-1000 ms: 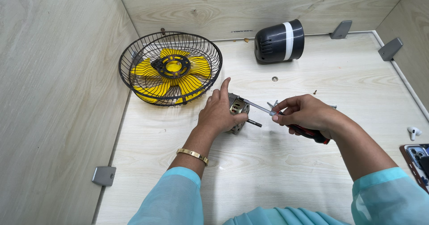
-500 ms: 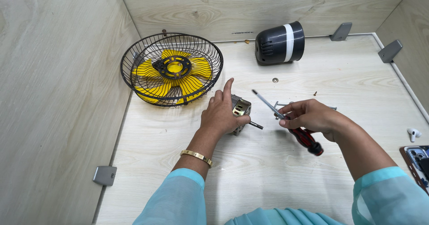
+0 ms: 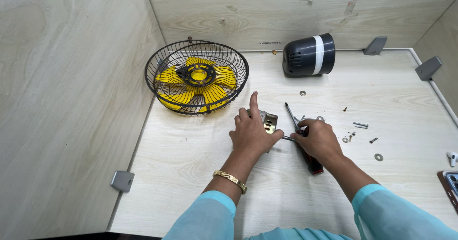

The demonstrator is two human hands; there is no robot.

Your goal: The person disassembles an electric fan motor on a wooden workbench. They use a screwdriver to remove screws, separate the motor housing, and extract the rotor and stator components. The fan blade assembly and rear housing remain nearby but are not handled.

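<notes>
While both hands work at its middle, the pale wood-grain bench (image 3: 200, 173), boxed in by matching wood-look walls, carries everything. Biggest item: black wire fan guard (image 3: 196, 76) lying tilted at the back left, near the wall, with the yellow plastic fan blade (image 3: 200, 85) sitting inside it, apparently parked clear of the work area. Black cylindrical motor cover with a white band (image 3: 309, 55) lies on its side at the back, well apart from the hands. Left hand (image 3: 252, 134) presses flat on the small grey metal fan motor with a brass-coloured bracket (image 3: 268, 121), index finger pointing up, seemingly to pin it against sliding; gold bangle on the wrist. Right hand (image 3: 318, 140) is closed around the red-and-black-handled screwdriver (image 3: 305, 144), steel shaft angled up and away past the motor, tip not on any screw, red handle end poking out below the palm. Loose silver screws and washers (image 3: 360, 125) lie scattered right of that hand, near but not touching, with one washer (image 3: 302, 93) off toward the motor cover.
</notes>
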